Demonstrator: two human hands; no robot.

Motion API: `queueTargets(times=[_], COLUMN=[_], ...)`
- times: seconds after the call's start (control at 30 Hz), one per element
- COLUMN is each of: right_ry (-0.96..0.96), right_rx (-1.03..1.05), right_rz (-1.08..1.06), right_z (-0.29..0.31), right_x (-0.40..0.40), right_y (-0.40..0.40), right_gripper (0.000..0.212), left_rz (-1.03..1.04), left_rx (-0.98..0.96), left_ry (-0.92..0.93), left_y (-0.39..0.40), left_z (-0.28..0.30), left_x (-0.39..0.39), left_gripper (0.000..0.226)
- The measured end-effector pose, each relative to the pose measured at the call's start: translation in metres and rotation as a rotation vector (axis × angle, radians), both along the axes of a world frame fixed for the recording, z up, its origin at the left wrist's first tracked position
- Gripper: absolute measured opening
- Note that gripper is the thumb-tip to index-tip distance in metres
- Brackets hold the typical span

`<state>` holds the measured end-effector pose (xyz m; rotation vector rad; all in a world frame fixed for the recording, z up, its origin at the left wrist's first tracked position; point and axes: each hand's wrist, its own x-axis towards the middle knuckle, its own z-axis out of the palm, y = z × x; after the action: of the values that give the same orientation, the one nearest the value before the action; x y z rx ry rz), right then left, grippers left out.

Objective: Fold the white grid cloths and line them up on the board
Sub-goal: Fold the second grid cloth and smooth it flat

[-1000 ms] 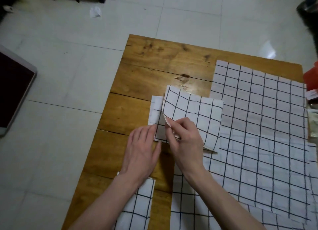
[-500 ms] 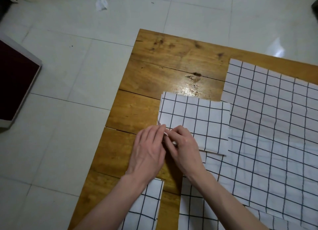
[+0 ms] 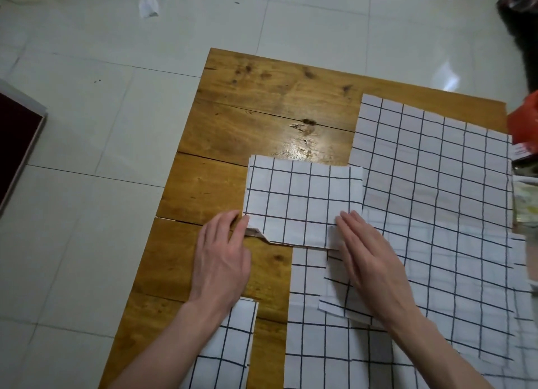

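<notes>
A small folded white grid cloth (image 3: 302, 199) lies flat on the wooden board (image 3: 262, 97), near its middle. My left hand (image 3: 221, 257) rests flat on the board with its fingertips touching the cloth's near left corner, where a small flap sticks out. My right hand (image 3: 369, 260) lies flat, fingers together, pressing the cloth's near right corner. A large unfolded grid cloth (image 3: 436, 185) covers the board's right side, over more grid cloths (image 3: 320, 345) towards me. Another folded grid cloth (image 3: 224, 351) lies under my left forearm.
The board sits on a pale tiled floor (image 3: 87, 214). A red packet (image 3: 524, 121) and other items crowd the board's right edge. A dark flat panel (image 3: 14, 144) lies on the floor at left, and a paper scrap (image 3: 148, 7) lies at the far top.
The raised flap of the small cloth has been laid down flat. My right hand let go of it and slid right to the near right corner; my left hand stayed at the left corner.
</notes>
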<state>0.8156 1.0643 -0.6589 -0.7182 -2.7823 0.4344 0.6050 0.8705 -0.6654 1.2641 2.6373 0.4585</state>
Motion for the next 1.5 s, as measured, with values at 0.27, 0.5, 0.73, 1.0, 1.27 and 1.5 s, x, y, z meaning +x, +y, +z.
queueTargets(times=[0.27,0.5,0.73,1.0,1.27,1.5], right_ry=[-0.227,-0.26,-0.288,-0.361,-0.395,-0.405], right_rx=[0.019,0.091,0.014,-0.001,0.006,0.007], right_rz=[0.014,0.032,0.157,0.179,0.099,-0.007], right_z=[-0.025,-0.013,-0.018,-0.019,-0.018,-0.016], right_x=[0.013,0.006,-0.011,-0.009,0.014,0.043], right_y=[-0.004,-0.021,-0.054,-0.047,-0.034,-0.015], right_gripper=[0.053,0.058,0.072,0.075,0.074,0.073], left_rz=[-0.256,-0.419,-0.416,-0.472,-0.453,-0.403], left_rx=[0.098,-0.147,-0.196,-0.185,-0.205,-0.194], left_ry=[0.051,0.148,0.131,0.145,0.144,0.152], left_y=[0.017,0.02,0.021,0.01,0.0,-0.01], left_z=[0.003,-0.015,-0.011,-0.01,-0.01,-0.014], left_x=[0.035,0.054,0.052,0.034,0.021,0.014], left_gripper=[0.057,0.065,0.063,0.064,0.063,0.06])
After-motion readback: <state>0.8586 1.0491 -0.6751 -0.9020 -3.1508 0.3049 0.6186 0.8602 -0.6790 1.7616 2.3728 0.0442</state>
